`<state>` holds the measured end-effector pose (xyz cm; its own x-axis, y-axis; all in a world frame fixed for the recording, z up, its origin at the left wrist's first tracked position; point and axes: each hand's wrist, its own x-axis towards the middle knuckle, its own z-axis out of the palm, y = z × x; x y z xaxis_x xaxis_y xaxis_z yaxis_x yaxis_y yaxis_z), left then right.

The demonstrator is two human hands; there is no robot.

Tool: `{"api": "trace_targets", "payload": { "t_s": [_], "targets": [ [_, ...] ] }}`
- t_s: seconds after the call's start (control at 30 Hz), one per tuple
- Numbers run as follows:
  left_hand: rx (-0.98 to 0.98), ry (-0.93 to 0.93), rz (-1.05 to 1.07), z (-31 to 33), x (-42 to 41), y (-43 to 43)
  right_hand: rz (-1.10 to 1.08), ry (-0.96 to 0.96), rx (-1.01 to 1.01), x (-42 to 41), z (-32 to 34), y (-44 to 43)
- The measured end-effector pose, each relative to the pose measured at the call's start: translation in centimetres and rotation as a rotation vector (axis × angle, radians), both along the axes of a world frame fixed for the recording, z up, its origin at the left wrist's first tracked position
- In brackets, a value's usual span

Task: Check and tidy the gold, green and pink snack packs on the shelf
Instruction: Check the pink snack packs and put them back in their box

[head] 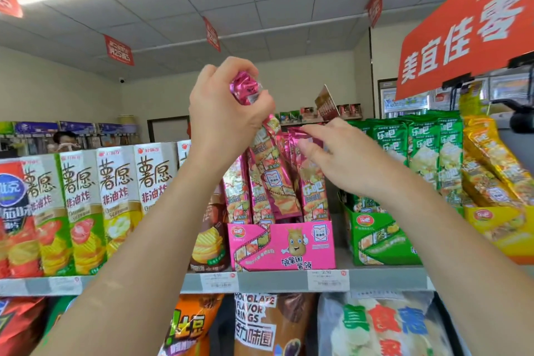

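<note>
Shop shelf (390,279) in the head view carries a pink display box (283,246), with green packs (419,153) and gold packs (491,165) to its right. The left hand (228,113) fists the crumpled top of one pink pack (271,170), half out of the box. The right hand (341,159) lays close-set fingers on the standing pink packs (312,191) — pinching or not, unclear. That fist may crease the foil, and the dragged pack could tip its neighbours off.
</note>
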<state>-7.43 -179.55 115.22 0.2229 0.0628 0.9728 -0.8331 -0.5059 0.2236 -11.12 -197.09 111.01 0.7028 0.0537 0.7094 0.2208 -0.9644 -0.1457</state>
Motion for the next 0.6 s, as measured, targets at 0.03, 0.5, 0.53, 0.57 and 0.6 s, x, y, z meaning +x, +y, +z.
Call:
{"api": "trace_targets", "payload": {
  "t_s": [0.03,0.5,0.53,0.57,0.6],
  "targets": [
    [-0.015,0.000,-0.009,0.1,-0.1,0.2,-0.011,0.003,0.029,-0.1,-0.6,0.2],
    [-0.328,0.250,-0.345,-2.4,-0.5,5.5,0.663,-0.070,0.617,-3.5,-7.9,6.2],
    [-0.248,0.249,-0.271,-3.2,-0.4,6.0,0.690,-0.051,0.659,-4.0,-8.1,6.1],
    [-0.153,0.229,-0.162,-4.0,-0.2,6.5,0.700,-0.034,0.686,-4.4,-8.3,5.8],
    [-0.065,0.195,-0.049,-4.8,-0.2,7.1,0.694,-0.022,0.700,-4.8,-8.5,5.5]
  ]
}}
